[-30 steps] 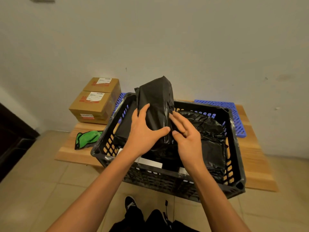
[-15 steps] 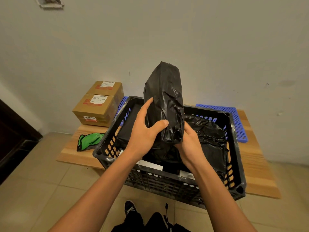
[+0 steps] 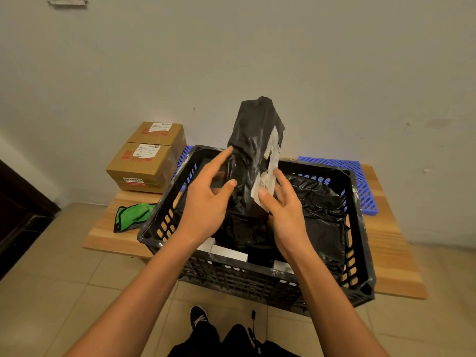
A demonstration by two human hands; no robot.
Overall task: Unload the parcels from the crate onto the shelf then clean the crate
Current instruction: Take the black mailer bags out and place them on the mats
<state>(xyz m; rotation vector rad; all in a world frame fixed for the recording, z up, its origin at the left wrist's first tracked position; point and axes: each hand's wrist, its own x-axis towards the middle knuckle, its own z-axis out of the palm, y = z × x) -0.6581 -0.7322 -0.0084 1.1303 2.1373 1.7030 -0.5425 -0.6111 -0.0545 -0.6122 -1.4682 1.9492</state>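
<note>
Upright black parcel (image 3: pixel 253 153) at crate (image 3: pixel 358 228) twelve o'clock: soft, slippery, apparently light; left hand (image 3: pixel 206 202) and right hand (image 3: pixel 286 210) splayed loosely beside it; best gripped low, both sides.

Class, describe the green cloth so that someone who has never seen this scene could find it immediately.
Find the low wooden platform against the pale wall, carrying a black plastic slotted crate. To the left of the crate, in front of two stacked brown cardboard boxes, lies the crumpled green cloth. It is the only green, soft thing there.
</note>
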